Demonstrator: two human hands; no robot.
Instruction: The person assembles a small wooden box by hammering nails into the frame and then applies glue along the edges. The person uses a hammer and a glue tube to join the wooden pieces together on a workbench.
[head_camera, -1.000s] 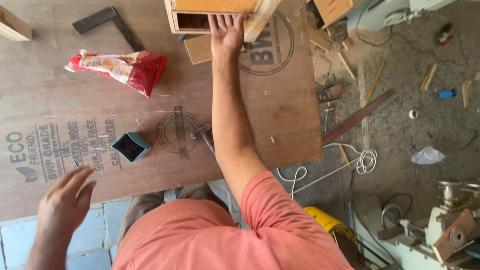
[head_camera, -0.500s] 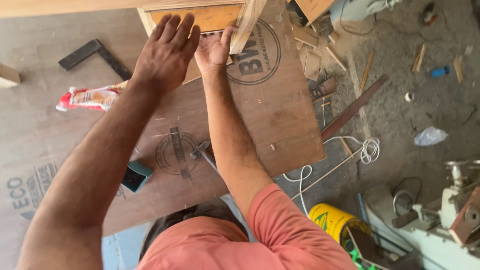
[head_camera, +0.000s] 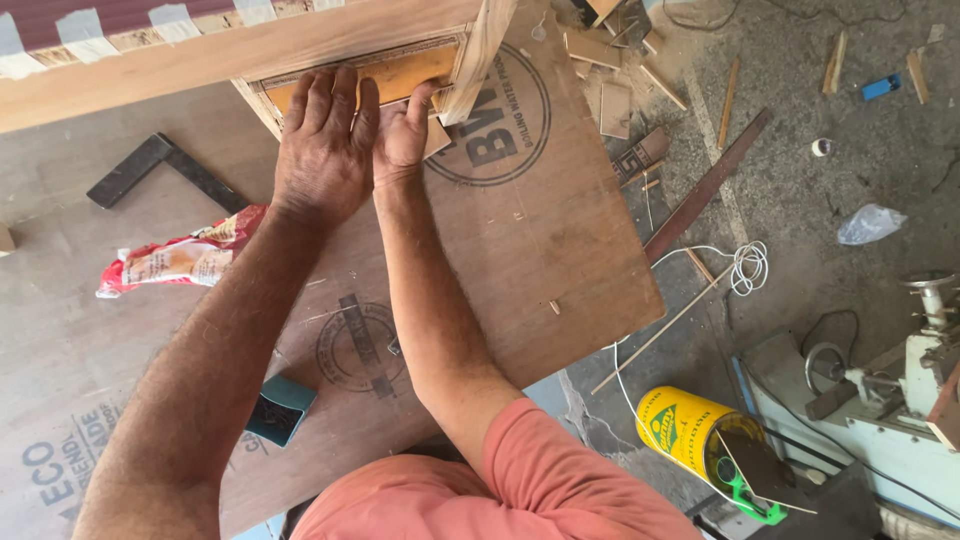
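A wooden frame (head_camera: 250, 55) with an orange-brown panel (head_camera: 415, 75) inside lies at the top of the plywood sheet (head_camera: 540, 230). My left hand (head_camera: 322, 150) lies palm down on the frame's near edge, fingers together and reaching over onto the panel. My right hand (head_camera: 400, 130) sits right beside it, touching it, with the thumb up against a pale wooden slat (head_camera: 478, 55) that crosses the frame at a slant. What the right fingers grip is hidden by the hand itself.
A black try square (head_camera: 160, 170), a red snack bag (head_camera: 180, 258) and a small teal box (head_camera: 280, 410) lie on the sheet to the left. A yellow can (head_camera: 695, 435), white cord (head_camera: 745, 268), a long metal bar (head_camera: 710, 180), wood scraps (head_camera: 610, 100) and a machine (head_camera: 900, 390) are on the floor at right.
My left hand has come up from the lower left and landed on the frame beside my right hand. The view has moved closer to the frame.
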